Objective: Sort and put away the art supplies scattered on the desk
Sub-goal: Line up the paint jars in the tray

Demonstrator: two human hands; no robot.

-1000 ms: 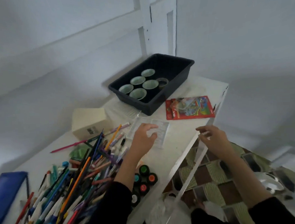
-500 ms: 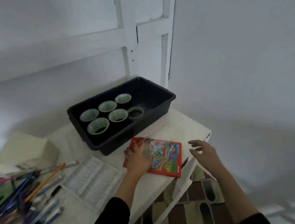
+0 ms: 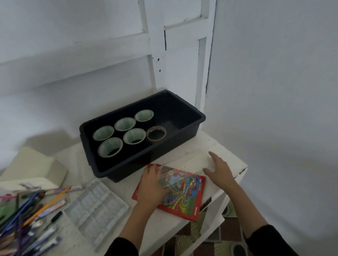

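Note:
A red packet with a colourful picture (image 3: 184,196) lies flat near the desk's right front edge, with a clear plastic flap over its far end. My left hand (image 3: 150,186) rests on the packet's left half, fingers lying across it by the flap. My right hand (image 3: 219,172) hovers just right of the packet, fingers spread and straight, holding nothing. Behind the packet stands a black tub (image 3: 156,159) holding several pale green cups (image 3: 110,149) and a roll of tape (image 3: 156,135).
A clear plastic paint palette (image 3: 96,208) lies left of the packet. Further left is a heap of pencils and pens (image 3: 23,221) and a cream box (image 3: 32,172). The white desk (image 3: 229,158) ends at a corner just right of my right hand, wall behind.
My view swung right and up. My left hand left the palette and came to rest on the red packet. My right hand came up from the desk's edge to beside the packet.

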